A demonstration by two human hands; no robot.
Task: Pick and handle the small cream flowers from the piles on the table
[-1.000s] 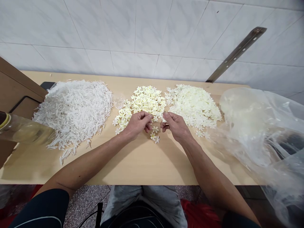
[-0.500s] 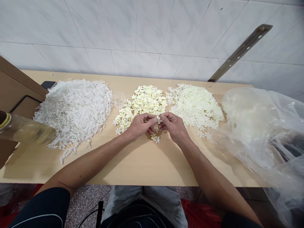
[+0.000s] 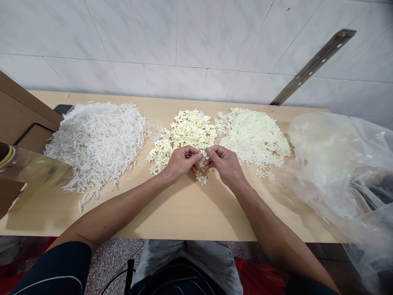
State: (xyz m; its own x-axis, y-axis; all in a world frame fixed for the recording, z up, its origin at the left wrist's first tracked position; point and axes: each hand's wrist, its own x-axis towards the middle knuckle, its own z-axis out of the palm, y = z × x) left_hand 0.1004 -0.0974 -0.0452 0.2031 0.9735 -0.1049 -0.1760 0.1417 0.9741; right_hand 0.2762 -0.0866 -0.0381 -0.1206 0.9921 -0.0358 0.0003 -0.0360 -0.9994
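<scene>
A small white artificial flower (image 3: 203, 155) is pinched between my two hands at the middle of the table. My left hand (image 3: 184, 161) is closed, thumb and fingers pressed together on the flower's left side. From the right, my right hand (image 3: 224, 162) closes on the same flower with its fingertips. Some loose flowers (image 3: 202, 178) lie just below my fingers. Behind the hands spreads a heap of yellow-centred flowers (image 3: 193, 129). To the right is a larger heap of pale flower heads (image 3: 256, 137). Any thin stem inside the fingers is too small to make out.
A big pile of thin white stem-like pieces (image 3: 101, 141) covers the table's left part. A clear bottle (image 3: 39, 166) leans in at the left edge. On the right sits a translucent plastic bag (image 3: 334, 159). A metal bar (image 3: 313, 67) rests against the tiled wall.
Almost nothing differs. Both hands stay together on the flower, with only a tiny shift of the fingertips and the view.
</scene>
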